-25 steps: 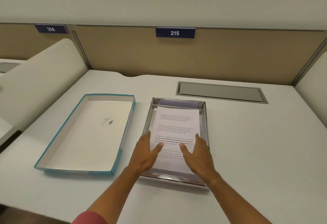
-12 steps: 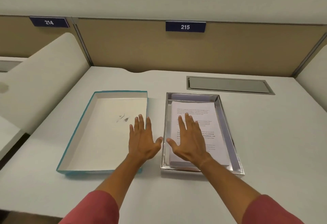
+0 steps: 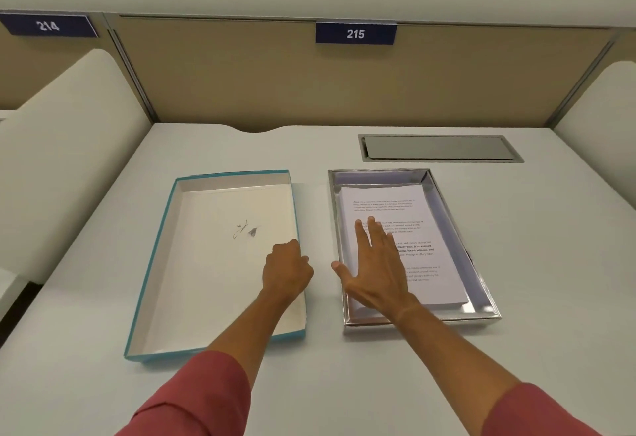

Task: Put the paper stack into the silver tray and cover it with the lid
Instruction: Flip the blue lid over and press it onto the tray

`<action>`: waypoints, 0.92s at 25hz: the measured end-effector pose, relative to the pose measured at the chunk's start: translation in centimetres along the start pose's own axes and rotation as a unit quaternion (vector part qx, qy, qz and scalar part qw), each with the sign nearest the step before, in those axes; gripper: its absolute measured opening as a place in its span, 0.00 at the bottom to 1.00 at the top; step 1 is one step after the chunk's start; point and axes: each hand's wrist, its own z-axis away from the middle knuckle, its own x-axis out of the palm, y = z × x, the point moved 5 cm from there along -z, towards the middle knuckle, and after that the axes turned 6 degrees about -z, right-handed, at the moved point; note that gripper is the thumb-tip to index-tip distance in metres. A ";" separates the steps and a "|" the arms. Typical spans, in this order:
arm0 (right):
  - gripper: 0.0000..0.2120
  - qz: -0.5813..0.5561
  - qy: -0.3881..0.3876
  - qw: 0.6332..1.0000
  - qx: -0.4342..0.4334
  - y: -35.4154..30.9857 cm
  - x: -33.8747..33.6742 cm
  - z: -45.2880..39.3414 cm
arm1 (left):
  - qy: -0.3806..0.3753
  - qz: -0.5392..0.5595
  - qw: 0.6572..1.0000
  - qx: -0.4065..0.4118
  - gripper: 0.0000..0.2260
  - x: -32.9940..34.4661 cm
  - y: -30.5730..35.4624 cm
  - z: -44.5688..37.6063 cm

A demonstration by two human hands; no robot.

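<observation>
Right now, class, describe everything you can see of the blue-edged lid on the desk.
The lid is a shallow rectangular box top, apparently cardboard, teal outside and white inside. It lies upside down, open side up, flat on the white desk, just left of the silver tray and apart from it. Small grey marks show on its inner floor. The left hand curls over its right wall.

left hand (image 3: pixel 287 272) fingers perhaps curled, hidden

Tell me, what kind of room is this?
Probably an office or study hall with numbered desks: the sign 215 on the tan divider panel, the white desk, and its metal cable hatch.
</observation>
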 end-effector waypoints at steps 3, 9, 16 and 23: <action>0.44 -0.015 0.000 1.000 0.015 -0.1 -0.4 -0.3 | 0.004 0.004 1.000 0.003 0.09 -0.7 0.0 -0.1; 0.42 -0.063 -0.004 0.997 0.046 0.3 -1.6 -1.4 | 0.132 0.076 0.988 0.032 0.06 -7.4 1.8 -0.5; 0.38 -0.214 0.029 0.974 0.068 -0.6 -3.5 -3.7 | 0.211 0.278 0.937 -0.001 0.03 -17.6 3.4 -0.5; 0.24 -0.502 -0.026 0.839 0.210 0.2 -4.0 -5.2 | 0.131 0.579 0.803 -0.052 0.05 -22.3 4.2 1.9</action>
